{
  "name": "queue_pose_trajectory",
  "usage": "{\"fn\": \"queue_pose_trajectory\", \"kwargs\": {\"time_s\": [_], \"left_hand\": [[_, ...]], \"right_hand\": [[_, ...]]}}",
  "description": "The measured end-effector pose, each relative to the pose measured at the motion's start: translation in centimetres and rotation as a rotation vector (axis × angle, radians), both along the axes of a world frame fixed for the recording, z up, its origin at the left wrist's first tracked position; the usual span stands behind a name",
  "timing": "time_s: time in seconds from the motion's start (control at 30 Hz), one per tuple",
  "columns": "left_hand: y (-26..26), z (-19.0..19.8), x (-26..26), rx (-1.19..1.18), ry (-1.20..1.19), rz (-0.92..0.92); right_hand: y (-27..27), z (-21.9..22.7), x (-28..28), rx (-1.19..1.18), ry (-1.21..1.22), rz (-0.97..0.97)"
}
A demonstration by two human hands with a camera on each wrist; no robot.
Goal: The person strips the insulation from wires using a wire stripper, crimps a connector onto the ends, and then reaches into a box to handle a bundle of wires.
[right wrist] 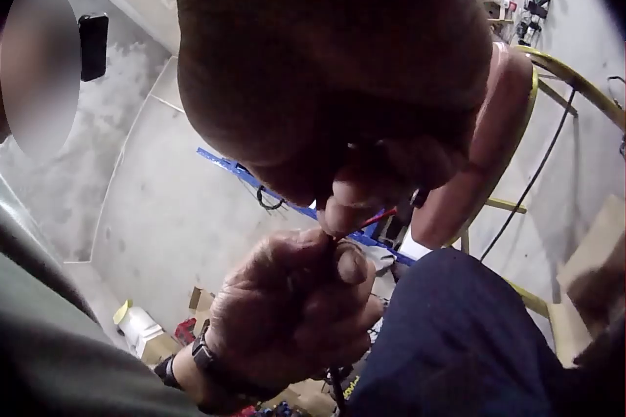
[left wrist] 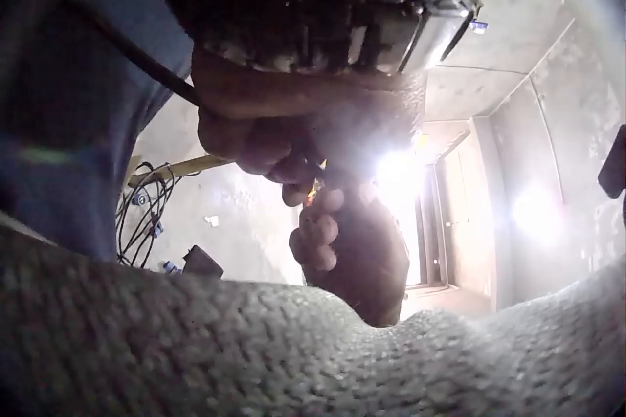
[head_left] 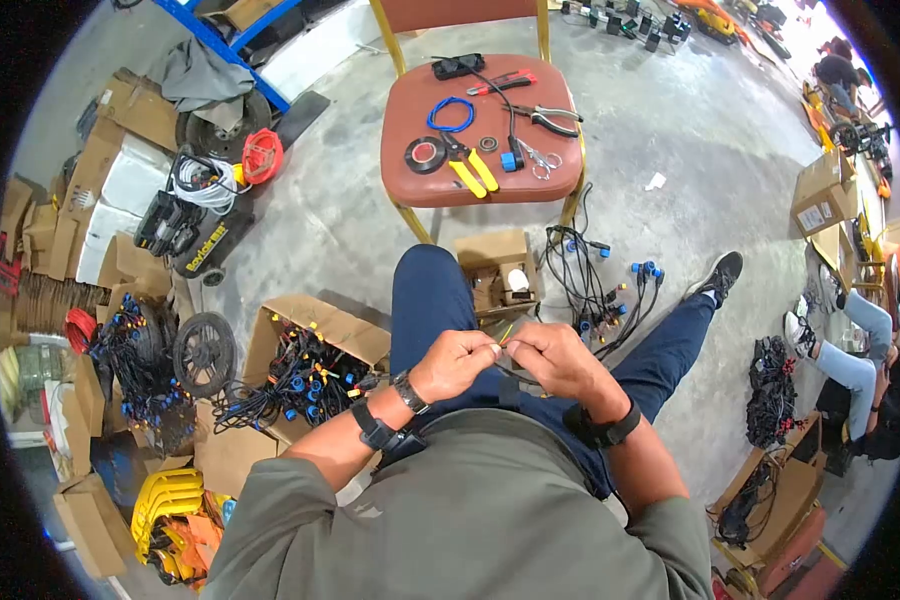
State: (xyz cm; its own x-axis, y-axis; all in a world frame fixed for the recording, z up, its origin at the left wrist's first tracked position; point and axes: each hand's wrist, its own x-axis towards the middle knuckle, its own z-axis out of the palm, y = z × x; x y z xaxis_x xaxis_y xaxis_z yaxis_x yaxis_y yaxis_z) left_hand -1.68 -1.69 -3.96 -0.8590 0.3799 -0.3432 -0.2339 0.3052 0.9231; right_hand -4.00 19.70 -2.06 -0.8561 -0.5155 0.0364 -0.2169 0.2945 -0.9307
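Both hands meet above the lap in the head view. The left hand (head_left: 457, 365), with a watch on its wrist, pinches a thin yellow wire (head_left: 507, 334) between thumb and fingers. Close against it, the right hand (head_left: 555, 357) pinches the wire from the other side. A red strand of wire (right wrist: 380, 218) shows by the fingertips in the right wrist view. A black cable (left wrist: 147, 60) runs up to the left hand in the left wrist view. The fingers hide much of the wire ends.
Ahead stands a chair (head_left: 480, 190) bearing wire strippers (head_left: 467, 165), pliers (head_left: 548, 120), scissors (head_left: 541, 161), black tape (head_left: 425, 154) and a blue wire coil (head_left: 451, 114). Cables with blue connectors (head_left: 580, 285) lie on the floor. Beside the left arm, a cardboard box (head_left: 355, 335) holds more cables.
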Motion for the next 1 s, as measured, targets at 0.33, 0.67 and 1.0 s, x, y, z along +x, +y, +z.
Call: {"fn": "queue_pose_trajectory", "kwargs": {"time_s": [0.33, 0.67, 1.0], "left_hand": [[-0.1, -0.2, -0.6, 0.002, 0.142, 0.016], [-0.7, 0.5, -0.5, 0.027, 0.123, 0.049], [-0.7, 1.5, -0.5, 0.041, 0.225, 0.023]], "right_hand": [[-0.2, 0.1, -0.5, 0.021, -0.131, -0.022], [-0.4, -0.2, -1.1, -0.096, -0.367, -0.01], [-0.3, 0.9, -1.0, -0.176, -0.402, -0.001]]}}
